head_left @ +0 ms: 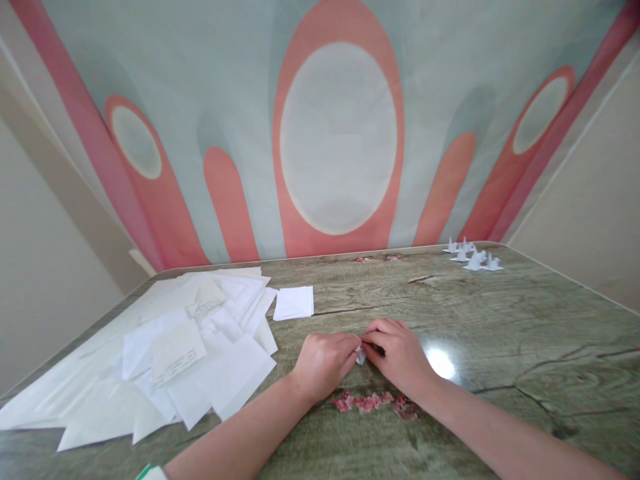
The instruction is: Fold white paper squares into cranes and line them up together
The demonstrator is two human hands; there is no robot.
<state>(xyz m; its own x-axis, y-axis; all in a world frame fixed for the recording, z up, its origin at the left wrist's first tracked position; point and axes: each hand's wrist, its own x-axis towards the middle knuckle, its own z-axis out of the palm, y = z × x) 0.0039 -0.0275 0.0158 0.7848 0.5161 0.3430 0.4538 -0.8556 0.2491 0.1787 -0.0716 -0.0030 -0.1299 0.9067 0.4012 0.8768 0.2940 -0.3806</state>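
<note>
Head view: saw small folded paper point(361, 356) at 5 o'clock of centre, over the bench point(520, 320). Was pinched in a narrow fingertip grip by left hand point(324, 360) and right hand point(397, 351); couldn't tell whether touching the bench. Judged near weightless, thin, easy to crush or tear. Called for light pinch at creased edges, not squeezing across the middle. Spotted paper squares point(293, 303) at its 10 o'clock.

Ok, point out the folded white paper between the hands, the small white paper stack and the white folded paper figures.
Folded white paper point(361, 358), head view: exposed lower part.
Small white paper stack point(293, 303), head view: top sheet's middle.
White folded paper figures point(475, 261), head view: one figure's body.
</note>
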